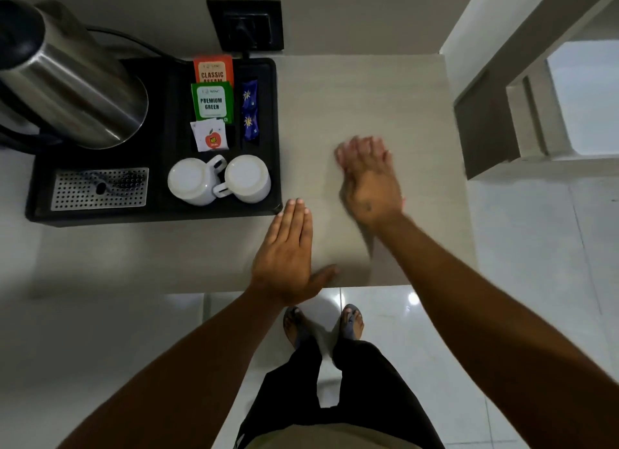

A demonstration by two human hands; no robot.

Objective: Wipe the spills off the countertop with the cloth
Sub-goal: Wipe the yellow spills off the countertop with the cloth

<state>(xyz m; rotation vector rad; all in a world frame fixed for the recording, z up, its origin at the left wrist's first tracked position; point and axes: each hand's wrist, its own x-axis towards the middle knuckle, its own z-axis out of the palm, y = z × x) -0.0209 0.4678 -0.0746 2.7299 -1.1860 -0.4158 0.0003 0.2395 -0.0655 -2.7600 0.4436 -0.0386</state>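
My left hand [284,247] lies flat on the pale countertop [385,96], fingers straight and pressed together, thumb splayed out along the near edge, holding nothing. My right hand [368,177] lies farther in, palm down, fingers spread and blurred with motion. Beneath and around both hands spreads a beige sheet whose tone matches the counter; a fold or edge runs down from under my right wrist toward the near edge, and this may be the cloth [338,240], though I cannot say for certain where cloth ends and counter begins. I cannot tell whether my right hand grips anything. No spill is clear to see on the surface.

To the left, just beside my left fingertips, stands a black tray [160,210]. It carries a steel kettle [73,90] at its far left, a perforated metal drip plate [100,187] at its near left, and two white cups [217,180] turned upside down, handles meeting between them. Behind the cups stand tea sachets [212,93], one orange and one green, with a white packet bearing a red apple in front of them and blue sachets [250,113] to their right. A black wall socket [246,24] is set in the wall behind the tray. My feet [323,323] in sandals stand on glossy white floor tiles below the counter edge.
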